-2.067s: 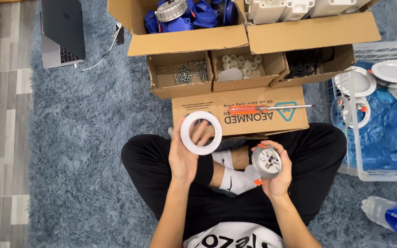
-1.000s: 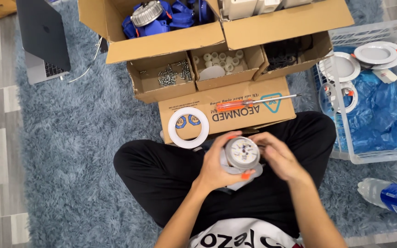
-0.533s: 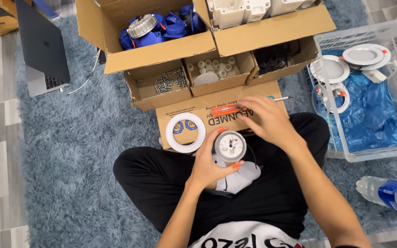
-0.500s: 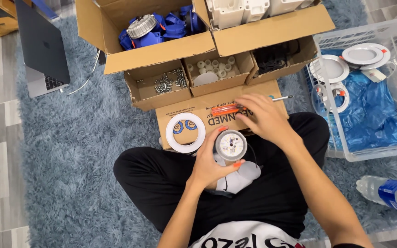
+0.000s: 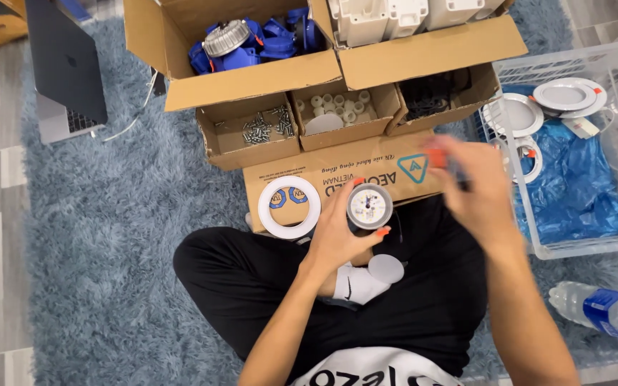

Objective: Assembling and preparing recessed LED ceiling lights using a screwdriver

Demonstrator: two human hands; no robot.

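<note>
Orange-handled screwdriver (image 5: pixel 443 161) sat gripped in the blurred right hand (image 5: pixel 475 193) while the left hand (image 5: pixel 341 239) clasped the round dial unit (image 5: pixel 369 206) over the lap, so a hasty, misaimed tip could have slipped and scratched its face.

the person wears black trousers (image 5: pixel 252 300) and a black top (image 5: pixel 395 364) with large white lettering across the chest. one white sock (image 5: pixel 359 284) carries a small black mark. both forearms are bare, with no sleeves, watch or rings visible. the left hand (image 5: pixel 337 239) is sharp, the right hand (image 5: pixel 477 189) motion-blurred.
</note>
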